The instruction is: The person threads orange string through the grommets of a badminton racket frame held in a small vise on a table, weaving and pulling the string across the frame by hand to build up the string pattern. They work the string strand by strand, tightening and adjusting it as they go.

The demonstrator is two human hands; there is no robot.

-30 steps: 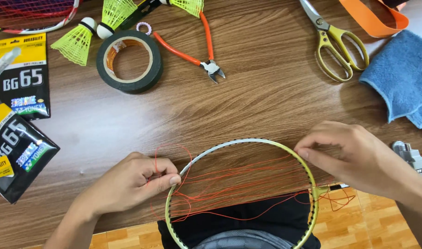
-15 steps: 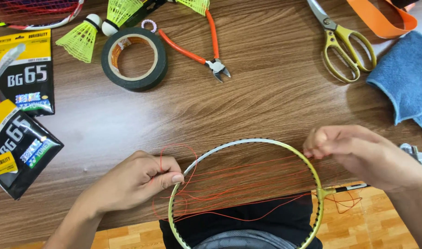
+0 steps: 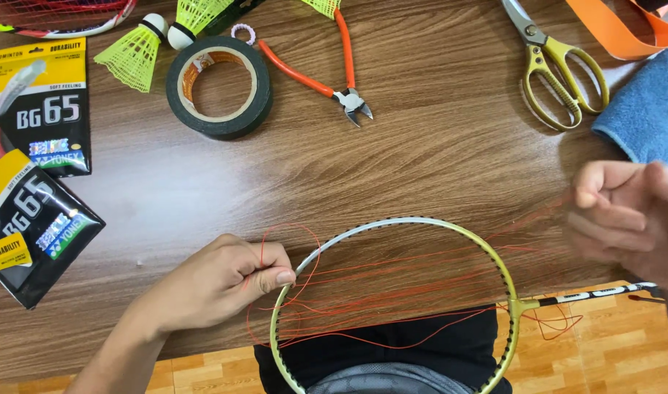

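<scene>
Yellow-green oval racket frame [image 3: 421,222] with a pale grey stretch along its upper left rim, lying at 6 o'clock of the brown wood-grain table [image 3: 436,160], lower half hanging over the table edge above dark trousers. Thin black-and-white shaft [image 3: 597,293] running out toward 3 o'clock. Loose orange string [image 3: 392,277] crossing the frame in slack, uneven lines, looping outside the rim at 9 o'clock and trailing past the throat at 3 o'clock. Left hand [image 3: 217,281] at 9 o'clock of the frame, thumb and forefinger pressed together on the string loop right at the rim. Right hand [image 3: 626,219] at 3 o'clock, well clear of the rim, blurred, fingers curled; strands running toward it, grip impossible to tell. Around the table: dark roll of tape [image 3: 219,86] at 11 o'clock, orange-handled cutters [image 3: 327,66] at 12, yellow-handled scissors [image 3: 560,69] at 1, blue cloth [image 3: 644,109] at 2, yellow-green shuttlecocks [image 3: 133,51] and black-and-yellow string packets [image 3: 38,109] at 10.
</scene>
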